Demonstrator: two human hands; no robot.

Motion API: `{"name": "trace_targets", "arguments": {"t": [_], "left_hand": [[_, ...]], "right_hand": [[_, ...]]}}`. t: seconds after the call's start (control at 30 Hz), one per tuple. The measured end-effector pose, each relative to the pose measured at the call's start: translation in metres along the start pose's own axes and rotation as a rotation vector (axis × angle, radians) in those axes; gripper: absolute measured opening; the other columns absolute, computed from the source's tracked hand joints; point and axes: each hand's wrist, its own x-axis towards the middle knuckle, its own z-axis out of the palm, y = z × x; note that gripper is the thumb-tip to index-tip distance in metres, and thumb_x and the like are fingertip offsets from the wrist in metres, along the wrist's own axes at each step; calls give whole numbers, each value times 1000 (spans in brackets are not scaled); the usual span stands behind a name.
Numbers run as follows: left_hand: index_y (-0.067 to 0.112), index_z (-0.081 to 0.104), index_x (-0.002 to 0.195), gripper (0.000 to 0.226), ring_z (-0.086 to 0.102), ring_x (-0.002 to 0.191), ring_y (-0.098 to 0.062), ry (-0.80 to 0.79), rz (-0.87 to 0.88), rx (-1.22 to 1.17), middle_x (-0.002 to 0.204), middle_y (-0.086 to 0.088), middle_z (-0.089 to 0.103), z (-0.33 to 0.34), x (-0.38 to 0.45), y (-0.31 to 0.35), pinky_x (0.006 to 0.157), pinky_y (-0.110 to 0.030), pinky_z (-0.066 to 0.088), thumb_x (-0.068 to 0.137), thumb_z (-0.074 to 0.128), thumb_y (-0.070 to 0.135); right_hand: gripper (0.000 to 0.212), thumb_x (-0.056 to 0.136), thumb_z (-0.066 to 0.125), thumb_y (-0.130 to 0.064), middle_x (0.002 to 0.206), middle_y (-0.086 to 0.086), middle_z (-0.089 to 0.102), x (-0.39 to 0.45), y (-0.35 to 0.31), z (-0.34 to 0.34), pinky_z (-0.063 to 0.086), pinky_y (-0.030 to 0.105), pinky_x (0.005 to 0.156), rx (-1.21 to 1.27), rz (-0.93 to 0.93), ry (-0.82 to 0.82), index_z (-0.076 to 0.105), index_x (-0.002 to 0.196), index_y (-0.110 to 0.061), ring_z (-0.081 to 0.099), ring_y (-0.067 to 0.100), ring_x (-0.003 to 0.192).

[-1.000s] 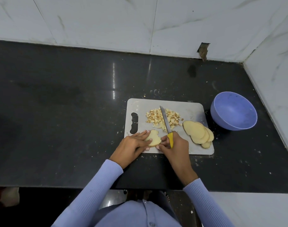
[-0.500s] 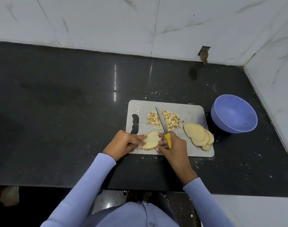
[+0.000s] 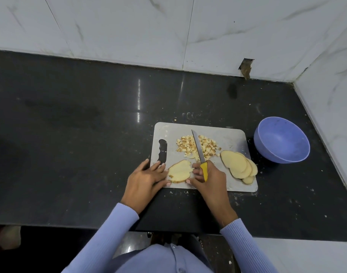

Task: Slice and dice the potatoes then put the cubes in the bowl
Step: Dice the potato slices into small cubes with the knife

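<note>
Head view shows your biggest risk: your left hand (image 3: 147, 179) lies flat with straight fingers against the potato slice (image 3: 179, 171) at the cutting board's (image 3: 230, 139) 7 o'clock, so a slipping knife (image 3: 198, 149) could nick them. Your right hand (image 3: 209, 177) grips the yellow handle, its fingertips seemingly touching the slice. Diced cubes (image 3: 207, 145) wait mid-board, more slices (image 3: 237, 164) at 4 o'clock, the bowl (image 3: 282, 139) empty at 3 o'clock.

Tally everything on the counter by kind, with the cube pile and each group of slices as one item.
Cutting board: 1
Knife: 1
Bowl: 1
Cube pile: 1
Slice groups: 2, under the hands and near the bowl
Total: 6
</note>
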Motion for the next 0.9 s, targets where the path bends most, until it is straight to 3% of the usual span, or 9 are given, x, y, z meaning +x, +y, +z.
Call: {"name": "trace_targets", "arguments": {"t": [0.17, 0.47, 0.6, 0.73, 0.9], "left_hand": [[7, 75, 96, 45, 62, 111, -21, 73, -123, 238, 110, -10, 69, 12, -15, 20, 110, -46, 25, 90, 45, 41], [-3, 72, 98, 49, 61, 113, -26, -34, -135, 354, 111, -19, 67, 23, -14, 43, 109, -46, 23, 92, 36, 29], [-2, 71, 102, 46, 60, 115, -26, 9, -144, 338, 113, -18, 67, 22, -12, 42, 113, -42, 14, 92, 35, 26], [-1, 70, 103, 44, 61, 114, -25, 35, -114, 302, 112, -16, 68, 26, -11, 38, 114, -38, 11, 92, 35, 23], [-2, 69, 108, 41, 60, 115, -27, 37, -88, 234, 115, -17, 66, 24, -10, 39, 114, -38, 16, 90, 36, 15]], "right_hand": [[38, 71, 82, -9, 100, -11, 65, -3, 0, 6, 49, 8, 76, -19, -3, 68, 59, 100, -14, 63, 2, 90], [35, 72, 81, -8, 101, -9, 65, 0, 1, 9, 45, 5, 73, -103, -40, 74, 56, 96, -11, 63, 5, 88], [40, 71, 82, -13, 102, 0, 67, 6, -2, 5, 47, 18, 72, -184, -53, 28, 55, 101, -13, 62, 15, 91], [32, 77, 76, -15, 85, -3, 58, 10, -5, 2, 35, 10, 54, -312, -115, -45, 48, 93, -14, 53, 13, 79], [27, 79, 74, -11, 101, -6, 66, 8, -2, -2, 45, 11, 66, -227, -119, -65, 57, 100, -7, 61, 11, 86]]}}
